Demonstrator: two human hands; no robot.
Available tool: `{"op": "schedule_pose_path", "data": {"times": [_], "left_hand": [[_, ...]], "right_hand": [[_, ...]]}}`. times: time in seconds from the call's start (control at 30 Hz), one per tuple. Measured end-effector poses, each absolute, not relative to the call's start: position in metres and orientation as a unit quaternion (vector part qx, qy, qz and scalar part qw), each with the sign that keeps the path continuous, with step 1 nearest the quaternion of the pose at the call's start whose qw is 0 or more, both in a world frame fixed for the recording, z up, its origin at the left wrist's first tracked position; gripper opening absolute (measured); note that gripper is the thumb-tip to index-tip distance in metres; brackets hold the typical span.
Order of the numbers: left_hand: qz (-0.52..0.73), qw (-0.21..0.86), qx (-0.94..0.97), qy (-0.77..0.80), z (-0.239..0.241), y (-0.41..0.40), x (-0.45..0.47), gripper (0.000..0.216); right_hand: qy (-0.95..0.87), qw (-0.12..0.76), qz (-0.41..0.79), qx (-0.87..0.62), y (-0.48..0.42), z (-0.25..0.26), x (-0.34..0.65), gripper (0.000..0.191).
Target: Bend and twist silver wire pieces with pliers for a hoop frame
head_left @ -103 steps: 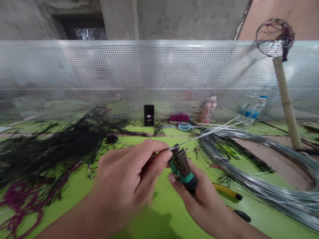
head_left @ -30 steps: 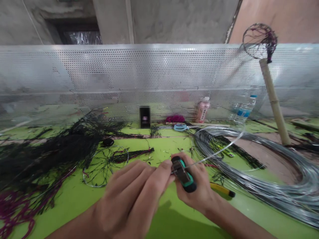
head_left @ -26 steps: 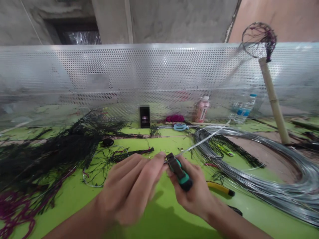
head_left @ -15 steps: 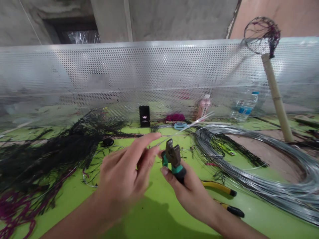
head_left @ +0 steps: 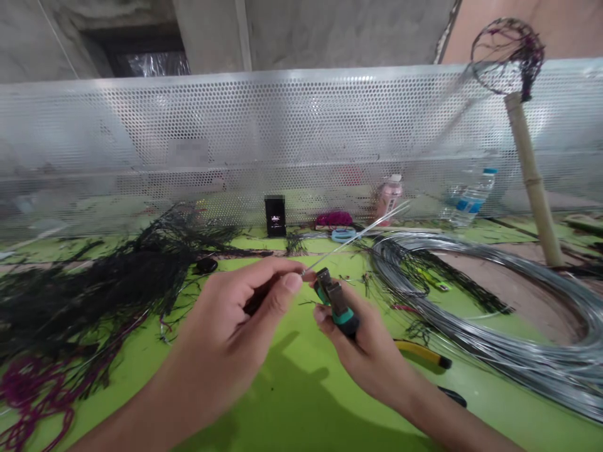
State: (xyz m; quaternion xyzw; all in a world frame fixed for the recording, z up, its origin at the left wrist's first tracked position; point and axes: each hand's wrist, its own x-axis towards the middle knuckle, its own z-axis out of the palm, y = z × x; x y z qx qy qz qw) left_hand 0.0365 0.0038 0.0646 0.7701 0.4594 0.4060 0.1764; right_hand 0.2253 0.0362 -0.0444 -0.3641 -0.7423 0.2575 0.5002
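Between the thumb and fingers of my left hand (head_left: 249,307) I pinch a thin, silvery metal wire (head_left: 351,240). Its strands run up to the right and spread slightly apart at the far end. My right hand (head_left: 365,339) is wrapped round a pair of pliers (head_left: 335,301) with teal and black handles. The pliers' jaws point upward, slightly apart, just right of my left fingertips. No wire shows between the jaws. What lies inside my left palm is hidden.
A large coil of wire (head_left: 475,333) lies on the right, beside yellow-handled pliers (head_left: 421,353). Black netting (head_left: 103,295) and purple cord (head_left: 35,389) cover the left. Behind stand a phone (head_left: 276,216), a pink bottle (head_left: 389,198), a water bottle (head_left: 473,198) and a bamboo pole (head_left: 534,179).
My left thumb and fingers have closed onto the wire near its lower end. The pliers have shifted slightly right and down in my right hand, and the view has moved slightly.
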Motion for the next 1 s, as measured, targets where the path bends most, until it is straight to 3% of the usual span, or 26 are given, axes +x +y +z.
{"op": "schedule_pose_path", "data": {"times": [0.1, 0.17, 0.33, 0.47, 1.0], "left_hand": [[0.365, 0.248, 0.771, 0.460, 0.070, 0.002, 0.035, 0.037], [0.346, 0.238, 0.786, 0.453, 0.071, -0.001, 0.034, 0.036], [0.373, -0.012, 0.853, 0.366, 0.063, -0.006, 0.037, 0.014], [0.391, -0.157, 0.856, 0.300, 0.055, -0.006, 0.040, 0.015], [0.423, -0.239, 0.819, 0.305, 0.070, -0.003, 0.020, 0.008]], "right_hand": [[-0.759, 0.499, 0.216, -0.357, 0.046, -0.043, 0.234, 0.024], [-0.770, 0.496, 0.191, -0.354, 0.053, -0.044, 0.240, 0.031], [-0.789, 0.485, 0.144, -0.350, 0.058, -0.047, 0.247, 0.041], [-0.799, 0.479, 0.120, -0.342, 0.059, -0.050, 0.249, 0.045], [-0.820, 0.502, 0.056, -0.271, 0.095, -0.018, 0.242, 0.043]]}}
